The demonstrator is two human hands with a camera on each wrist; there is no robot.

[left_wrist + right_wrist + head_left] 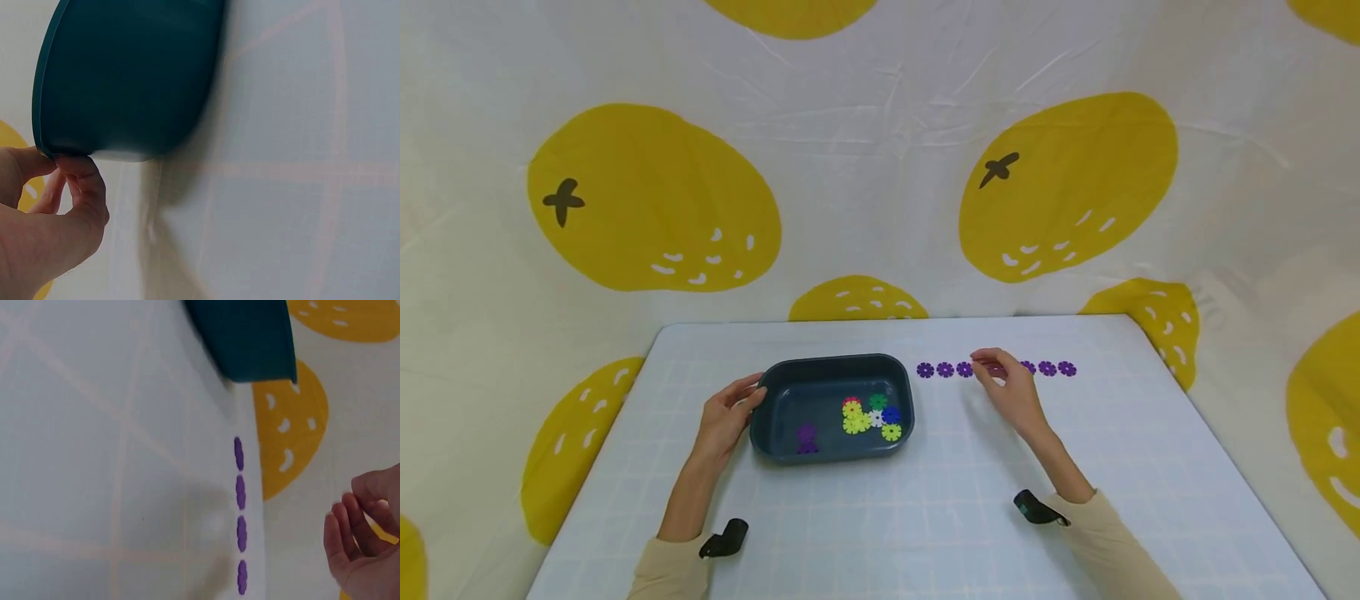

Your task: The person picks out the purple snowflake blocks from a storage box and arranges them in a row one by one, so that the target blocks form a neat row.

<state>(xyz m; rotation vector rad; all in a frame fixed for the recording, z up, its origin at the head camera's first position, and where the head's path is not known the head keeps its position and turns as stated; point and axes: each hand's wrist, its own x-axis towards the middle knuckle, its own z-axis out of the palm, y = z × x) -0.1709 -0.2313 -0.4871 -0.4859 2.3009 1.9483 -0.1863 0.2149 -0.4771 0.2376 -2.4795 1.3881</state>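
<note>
My left hand [724, 421] pinches the left rim of a dark teal plastic basin [782, 408] between thumb and fingers. In the left wrist view the thumb and fingers meet at the basin's edge. Inside lie purple snowflake discs [807, 435] at the left, and yellow discs [854, 419], a green disc [877, 402], a blue disc [891, 415], a white disc [876, 418] and a partly covered red one at the right. My right hand [1011, 396] is above a row of purple discs [945, 369], fingers loosely bent, nothing visible in it; it hides the row's middle.
A pale checked cloth [865, 533] covers the table. Behind it hangs a white curtain [865, 192] with large yellow fruit prints. Black wrist cameras [726, 538] are strapped at both cuffs. The purple row runs along the far side, right of the basin.
</note>
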